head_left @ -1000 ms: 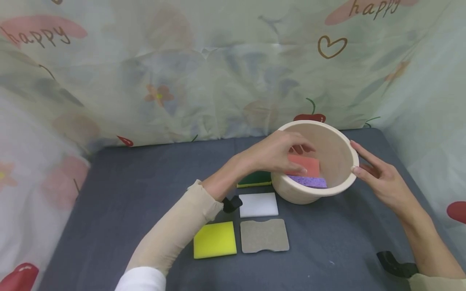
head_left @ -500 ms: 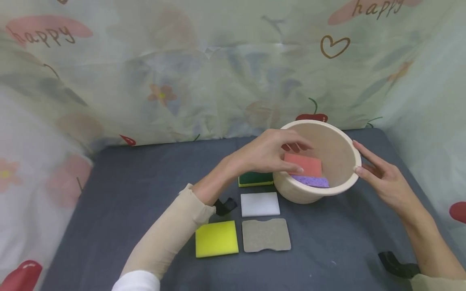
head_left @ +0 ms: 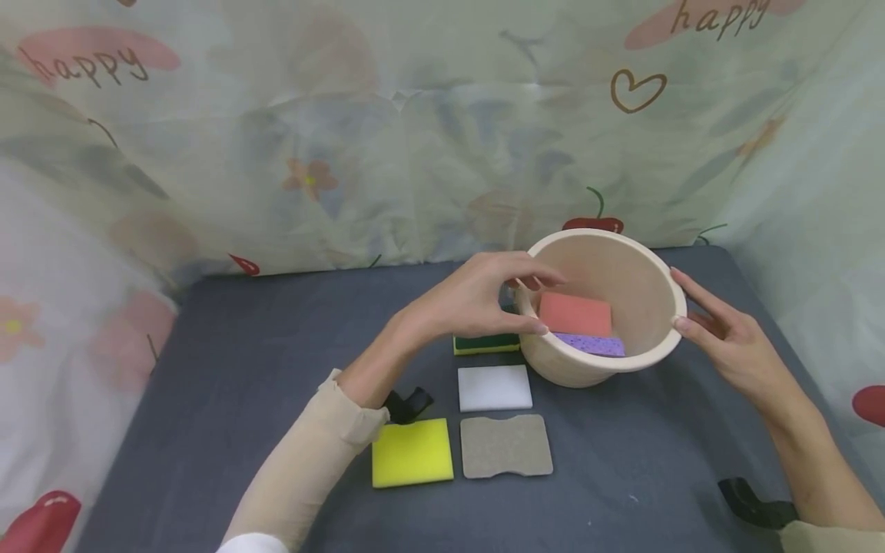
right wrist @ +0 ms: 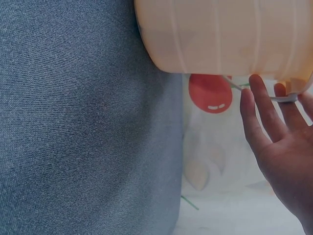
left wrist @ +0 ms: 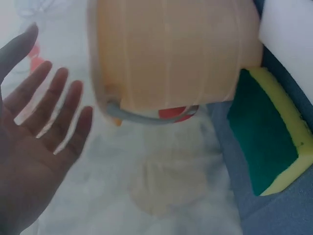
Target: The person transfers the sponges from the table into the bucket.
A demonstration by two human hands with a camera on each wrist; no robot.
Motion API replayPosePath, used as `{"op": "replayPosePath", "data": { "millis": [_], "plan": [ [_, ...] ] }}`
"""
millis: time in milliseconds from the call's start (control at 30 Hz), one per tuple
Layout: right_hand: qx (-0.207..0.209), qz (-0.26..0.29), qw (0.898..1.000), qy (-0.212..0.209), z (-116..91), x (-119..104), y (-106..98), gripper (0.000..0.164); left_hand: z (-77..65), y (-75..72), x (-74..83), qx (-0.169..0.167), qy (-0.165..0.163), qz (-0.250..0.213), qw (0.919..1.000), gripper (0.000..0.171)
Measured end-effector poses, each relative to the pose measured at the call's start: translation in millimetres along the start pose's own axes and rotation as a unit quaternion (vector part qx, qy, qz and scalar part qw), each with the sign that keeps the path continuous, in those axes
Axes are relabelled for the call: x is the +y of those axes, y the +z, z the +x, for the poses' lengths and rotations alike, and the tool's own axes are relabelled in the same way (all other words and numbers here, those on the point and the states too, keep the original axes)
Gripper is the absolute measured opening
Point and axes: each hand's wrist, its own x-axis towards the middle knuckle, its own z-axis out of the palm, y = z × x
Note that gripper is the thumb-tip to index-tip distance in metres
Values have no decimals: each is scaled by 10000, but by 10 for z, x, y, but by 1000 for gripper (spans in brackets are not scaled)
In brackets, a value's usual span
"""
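A cream bucket (head_left: pixel 574 365) stands at the right of the table, holding a coral sponge (head_left: pixel 575 313) and a purple speckled sponge (head_left: pixel 591 345). My left hand (head_left: pixel 470 296) hovers at its left rim, thumb and fingers spread around air; the left wrist view shows the fingers (left wrist: pixel 54 107) loose beside the bucket. With thumb and fingertips my right hand (head_left: pixel 733 346) holds the bucket's right rim; in the right wrist view its fingers (right wrist: pixel 266 112) reach up against the side and handle. Partly behind my left hand lies a green-and-yellow scrubbing sponge (head_left: pixel 487 343).
A white sponge (head_left: pixel 495 389), a grey sponge with notched sides (head_left: pixel 507 446) and a yellow sponge (head_left: pixel 412 453) lie flat left of and in front of the bucket. A patterned curtain (head_left: pixel 387 153) rises behind the dark table (head_left: pixel 276 346).
My left hand has drawn back leftward out of the bucket, leaving the coral sponge resting inside. My right hand stays at the rim, and the view has shifted slightly.
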Motion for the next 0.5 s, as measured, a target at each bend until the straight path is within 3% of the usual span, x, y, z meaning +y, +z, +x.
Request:
{"op": "replayPosePath", "data": {
  "millis": [500],
  "plan": [
    [20,55,10000,-51,-15,-5,10,69,-491,-99,-27,243,-489,229,9982,62]
  ]
}}
